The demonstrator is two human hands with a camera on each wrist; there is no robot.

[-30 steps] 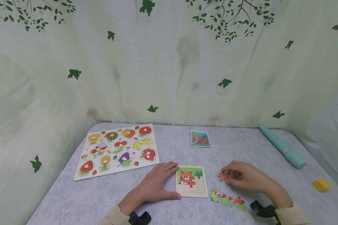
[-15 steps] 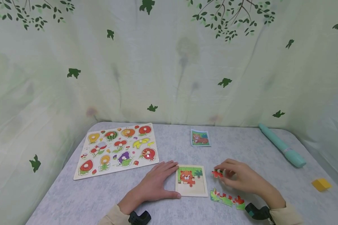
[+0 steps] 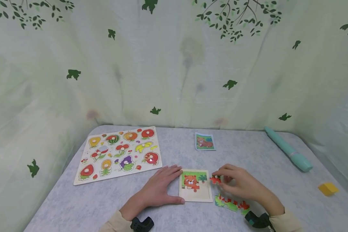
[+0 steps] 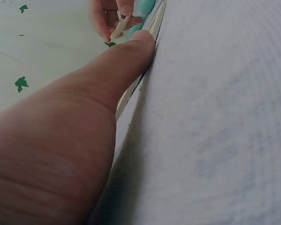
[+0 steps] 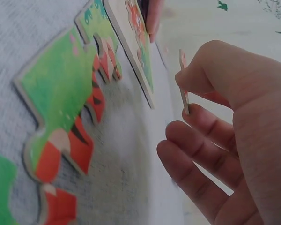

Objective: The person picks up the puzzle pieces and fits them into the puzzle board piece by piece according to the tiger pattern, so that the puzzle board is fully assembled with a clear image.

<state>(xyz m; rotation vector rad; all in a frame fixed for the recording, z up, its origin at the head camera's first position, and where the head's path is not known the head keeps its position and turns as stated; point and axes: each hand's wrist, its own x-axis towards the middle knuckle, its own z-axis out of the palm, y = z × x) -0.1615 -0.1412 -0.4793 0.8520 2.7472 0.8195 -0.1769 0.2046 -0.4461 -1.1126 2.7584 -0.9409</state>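
Note:
In the head view a square wooden puzzle frame (image 3: 196, 197) lies on the table, partly filled with pieces showing an orange tiger's face. My left hand (image 3: 159, 187) rests flat along its left side, thumb and fingers spread and straight. Between thumb and forefinger my right hand (image 3: 240, 183) pinches an orange puzzle piece (image 3: 216, 180), just off the frame's right edge. The right wrist view shows that puzzle piece (image 5: 183, 79) edge-on, raised above the table. Several loose green and orange puzzle pieces (image 3: 231, 206) lie right of the frame's lower corner, below my right hand.
A wooden fruit puzzle board (image 3: 119, 154) lies at the back left. Behind the frame is a small tiger picture card (image 3: 205, 142). A teal tube-shaped object (image 3: 288, 149) and a yellow block (image 3: 328, 189) lie on the right. A pale leaf-patterned curtain (image 3: 174, 64) hangs behind the table.
My right hand has moved left with the pinched puzzle piece, from beyond the loose pieces to beside the frame's right edge. My left hand has stayed against the frame.

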